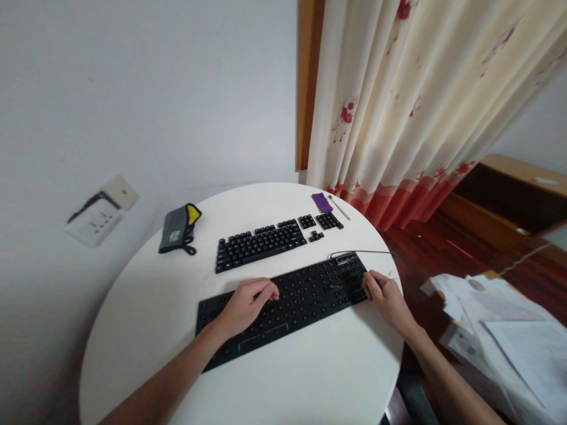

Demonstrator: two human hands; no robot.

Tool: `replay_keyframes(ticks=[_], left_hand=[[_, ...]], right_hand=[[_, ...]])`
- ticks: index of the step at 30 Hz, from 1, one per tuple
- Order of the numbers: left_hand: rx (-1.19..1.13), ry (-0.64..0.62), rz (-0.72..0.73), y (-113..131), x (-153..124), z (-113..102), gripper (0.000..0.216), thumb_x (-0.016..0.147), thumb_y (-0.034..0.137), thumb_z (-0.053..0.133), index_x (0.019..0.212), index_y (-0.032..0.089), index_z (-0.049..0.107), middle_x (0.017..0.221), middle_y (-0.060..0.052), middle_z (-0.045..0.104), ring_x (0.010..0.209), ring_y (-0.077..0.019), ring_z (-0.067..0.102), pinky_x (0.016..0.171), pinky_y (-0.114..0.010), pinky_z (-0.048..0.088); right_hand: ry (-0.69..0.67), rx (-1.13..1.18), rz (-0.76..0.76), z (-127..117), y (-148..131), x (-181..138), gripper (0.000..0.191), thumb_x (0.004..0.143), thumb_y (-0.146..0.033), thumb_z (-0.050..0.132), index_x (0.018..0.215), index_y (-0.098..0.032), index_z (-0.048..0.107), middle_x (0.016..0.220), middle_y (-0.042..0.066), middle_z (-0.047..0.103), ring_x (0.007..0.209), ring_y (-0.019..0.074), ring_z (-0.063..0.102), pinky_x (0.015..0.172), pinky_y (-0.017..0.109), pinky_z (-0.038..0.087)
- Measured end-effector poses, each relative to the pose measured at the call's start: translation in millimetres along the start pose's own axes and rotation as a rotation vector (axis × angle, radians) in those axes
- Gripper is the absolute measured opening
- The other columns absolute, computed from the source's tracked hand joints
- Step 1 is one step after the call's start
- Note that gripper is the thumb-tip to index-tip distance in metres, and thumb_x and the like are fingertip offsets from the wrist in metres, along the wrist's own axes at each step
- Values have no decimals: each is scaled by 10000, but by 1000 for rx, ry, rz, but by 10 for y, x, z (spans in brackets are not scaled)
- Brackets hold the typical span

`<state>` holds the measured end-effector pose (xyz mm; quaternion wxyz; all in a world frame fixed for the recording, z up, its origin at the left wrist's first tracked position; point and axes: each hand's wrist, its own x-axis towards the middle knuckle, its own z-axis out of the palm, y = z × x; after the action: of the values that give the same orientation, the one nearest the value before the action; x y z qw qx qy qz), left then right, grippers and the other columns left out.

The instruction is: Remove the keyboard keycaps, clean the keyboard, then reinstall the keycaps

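Note:
A black keyboard base (pixel 310 292), its keycaps off and its small key posts showing, lies at a slant on the white round table. My left hand (pixel 248 302) rests over its left-middle part, fingers curled in; whatever may be under them is hidden. At the base's right end my right hand (pixel 386 296) is closed in a pinch by the number-pad area. What its fingertips hold, if anything, is too small to make out. Behind the base, black keycaps (pixel 261 245) are laid out in keyboard order, with separate small groups to the right.
A grey cloth (pixel 173 229) with a yellow inside lies at the table's left back. A purple cloth (pixel 322 202) and a thin brush (pixel 340 209) lie at the back right. The keyboard's cable (pixel 367 252) runs toward the right edge. Papers (pixel 500 313) are stacked beyond the table.

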<state>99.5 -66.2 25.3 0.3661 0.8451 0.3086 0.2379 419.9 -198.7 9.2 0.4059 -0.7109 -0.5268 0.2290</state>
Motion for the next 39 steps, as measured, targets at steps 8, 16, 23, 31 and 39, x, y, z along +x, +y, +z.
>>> replay_keyframes(ticks=[8, 16, 23, 31, 39], left_hand=[[-14, -8, 9, -20, -3, 9, 364, 996, 329, 428, 772, 178, 671, 761, -11, 696, 736, -152, 633, 723, -256, 470], [-6, -15, 8, -3, 0, 10, 373, 996, 326, 423, 766, 176, 675, 757, -12, 693, 739, -151, 629, 726, -255, 464], [-12, -15, 22, 16, 1, 3, 392, 997, 346, 409, 765, 175, 675, 747, -17, 690, 731, -153, 623, 719, -257, 469], [-10, -13, 20, 13, 4, 5, 373, 994, 329, 424, 765, 175, 676, 743, -12, 689, 728, -150, 632, 710, -249, 469], [-7, -12, 19, 19, 6, 17, 368, 990, 322, 435, 756, 176, 678, 743, -5, 691, 723, -145, 631, 714, -243, 463]], right_hand=[[64, 105, 46, 41, 21, 15, 445, 940, -529, 412, 640, -214, 508, 493, -23, 441, 456, 134, 393, 451, 255, 308], [100, 140, 48, 42, 70, -1, 437, 954, -487, 402, 642, -207, 523, 505, -24, 440, 484, 135, 402, 480, 251, 313], [148, 147, 42, 60, 70, -3, 447, 957, -477, 398, 629, -206, 535, 499, -18, 462, 485, 143, 430, 495, 259, 333], [243, 104, 36, 134, 50, -53, 434, 964, -462, 378, 629, -215, 500, 497, -21, 436, 463, 139, 406, 467, 258, 295], [178, -578, -104, 182, 11, -30, 417, 990, -437, 331, 752, -215, 591, 552, 51, 616, 469, 198, 550, 519, 295, 248]])
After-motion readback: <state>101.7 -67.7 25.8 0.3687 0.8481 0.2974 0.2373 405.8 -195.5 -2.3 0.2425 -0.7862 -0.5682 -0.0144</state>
